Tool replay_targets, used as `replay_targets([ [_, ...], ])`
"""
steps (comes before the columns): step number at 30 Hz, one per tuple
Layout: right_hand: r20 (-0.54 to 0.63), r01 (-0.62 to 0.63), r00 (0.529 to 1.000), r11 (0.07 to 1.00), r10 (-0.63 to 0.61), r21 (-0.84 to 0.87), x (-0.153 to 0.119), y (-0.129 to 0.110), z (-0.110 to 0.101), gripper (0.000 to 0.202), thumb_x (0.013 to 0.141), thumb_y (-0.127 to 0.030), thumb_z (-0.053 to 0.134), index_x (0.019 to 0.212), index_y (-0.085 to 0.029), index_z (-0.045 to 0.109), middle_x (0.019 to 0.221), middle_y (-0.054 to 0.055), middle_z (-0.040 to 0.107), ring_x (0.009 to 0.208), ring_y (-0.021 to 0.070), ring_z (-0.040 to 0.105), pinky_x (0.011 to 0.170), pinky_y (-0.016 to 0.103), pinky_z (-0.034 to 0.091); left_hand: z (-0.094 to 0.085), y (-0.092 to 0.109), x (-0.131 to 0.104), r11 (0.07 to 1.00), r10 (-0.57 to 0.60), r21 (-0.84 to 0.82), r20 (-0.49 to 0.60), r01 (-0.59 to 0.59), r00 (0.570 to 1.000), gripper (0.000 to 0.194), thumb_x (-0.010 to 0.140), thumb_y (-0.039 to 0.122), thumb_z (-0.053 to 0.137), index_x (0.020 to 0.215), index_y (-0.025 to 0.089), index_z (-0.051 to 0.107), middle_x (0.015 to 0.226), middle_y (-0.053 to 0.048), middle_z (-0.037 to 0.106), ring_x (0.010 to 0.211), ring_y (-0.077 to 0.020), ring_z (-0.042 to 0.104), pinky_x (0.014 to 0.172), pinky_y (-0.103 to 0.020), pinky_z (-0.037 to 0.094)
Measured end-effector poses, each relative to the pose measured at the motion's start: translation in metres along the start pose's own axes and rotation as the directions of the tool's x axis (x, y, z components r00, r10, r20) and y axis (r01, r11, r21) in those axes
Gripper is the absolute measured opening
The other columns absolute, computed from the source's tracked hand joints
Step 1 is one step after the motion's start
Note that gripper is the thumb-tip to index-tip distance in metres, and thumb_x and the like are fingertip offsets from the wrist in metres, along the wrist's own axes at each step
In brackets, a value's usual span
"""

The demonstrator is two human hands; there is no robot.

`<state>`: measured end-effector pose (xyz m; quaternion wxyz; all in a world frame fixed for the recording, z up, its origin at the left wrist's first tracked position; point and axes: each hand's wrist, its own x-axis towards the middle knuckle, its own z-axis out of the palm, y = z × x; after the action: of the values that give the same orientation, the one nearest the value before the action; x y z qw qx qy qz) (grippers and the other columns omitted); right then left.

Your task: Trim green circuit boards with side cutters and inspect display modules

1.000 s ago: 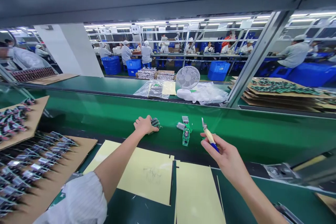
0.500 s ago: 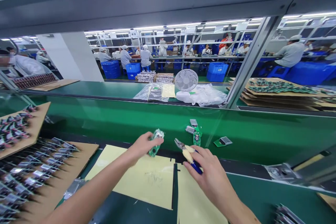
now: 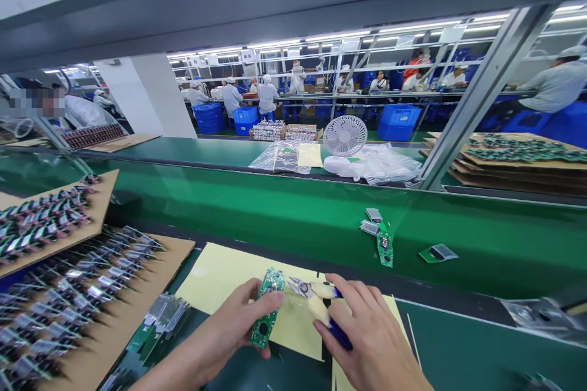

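Observation:
My left hand (image 3: pixel 247 324) grips a green circuit board (image 3: pixel 268 308) by its edges, thumb across its face, the board standing nearly upright. Closed around the handles of a pair of cutting pliers (image 3: pixel 316 308) is my right hand (image 3: pixel 367 330); the handles are part cream, part blue. The jaws are parted and point at the board's upper right edge, close to it; whether they touch I cannot tell. Both hands are above yellow sheets (image 3: pixel 220 275) on the green bench. Left of my left hand lies a pile of boards with display modules (image 3: pixel 165 314).
Cardboard sheets (image 3: pixel 178 250) on the left carry rows of assemblies with displays and pins. Several loose boards (image 3: pixel 384 247) lie on the green conveyor belt (image 3: pixel 275 214) ahead. Beyond it stand a white fan (image 3: pixel 345 136) and plastic bags. A metal post (image 3: pixel 481 104) rises at the right.
The circuit board and pliers have come down nearer to me and closer together. My left hand has turned the board's face toward me. The camera view has shifted left.

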<state>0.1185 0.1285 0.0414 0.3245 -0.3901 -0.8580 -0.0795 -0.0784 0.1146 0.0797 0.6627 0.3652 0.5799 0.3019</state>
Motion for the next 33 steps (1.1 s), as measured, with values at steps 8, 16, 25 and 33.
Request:
replay_targets([
  [8, -0.026, -0.016, 1.000, 1.000, 0.016, 0.005, -0.009, 0.000, 0.012, 0.033, 0.090, -0.026, 0.028, 0.068, -0.020, 0.052, 0.092, 0.009, 0.061, 0.079, 0.0246, 0.053, 0.064, 0.038, 0.043, 0.001, -0.007, 0.003, 0.999, 0.010, 0.035, -0.006, -0.010, 1.000, 0.039, 0.067, 0.045, 0.062, 0.089, 0.016, 0.049, 0.087, -0.006, 0.053, 0.074, -0.0191, 0.053, 0.048, -0.026, 0.046],
  [16, 0.010, 0.073, 0.997, 0.995, -0.072, -0.066, 0.001, -0.002, 0.003, 0.025, 0.083, -0.014, 0.032, 0.066, -0.020, 0.049, 0.086, 0.008, 0.060, 0.076, 0.0227, 0.055, 0.063, 0.036, 0.045, -0.005, -0.010, 0.004, 0.988, 0.083, 0.137, -0.049, -0.076, 0.995, 0.038, 0.065, 0.050, 0.062, 0.084, 0.018, 0.052, 0.083, -0.003, 0.049, 0.073, -0.0206, 0.053, 0.047, -0.027, 0.047],
  [25, 0.055, 0.093, 0.994, 0.991, -0.099, 0.101, 0.001, 0.000, -0.001, 0.016, 0.073, -0.008, 0.038, 0.068, -0.020, 0.048, 0.078, 0.006, 0.058, 0.067, 0.0191, 0.053, 0.060, 0.030, 0.046, -0.012, -0.006, -0.005, 0.952, 0.159, 0.271, -0.027, -0.146, 0.987, 0.031, 0.072, 0.045, 0.058, 0.083, 0.018, 0.047, 0.089, -0.001, 0.036, 0.067, -0.0146, 0.052, 0.054, -0.030, 0.052],
  [33, 0.528, -0.328, 0.849, 0.813, 0.030, 0.481, 0.005, -0.010, 0.000, 0.021, 0.075, -0.018, 0.049, 0.055, -0.018, 0.044, 0.056, -0.004, 0.044, 0.051, 0.0093, 0.043, 0.046, 0.018, 0.033, -0.031, -0.007, -0.013, 0.944, 0.117, 0.304, 0.058, -0.130, 0.991, 0.039, 0.070, 0.043, 0.061, 0.096, 0.019, 0.045, 0.093, 0.000, 0.039, 0.056, -0.0125, 0.057, 0.059, -0.032, 0.049],
])
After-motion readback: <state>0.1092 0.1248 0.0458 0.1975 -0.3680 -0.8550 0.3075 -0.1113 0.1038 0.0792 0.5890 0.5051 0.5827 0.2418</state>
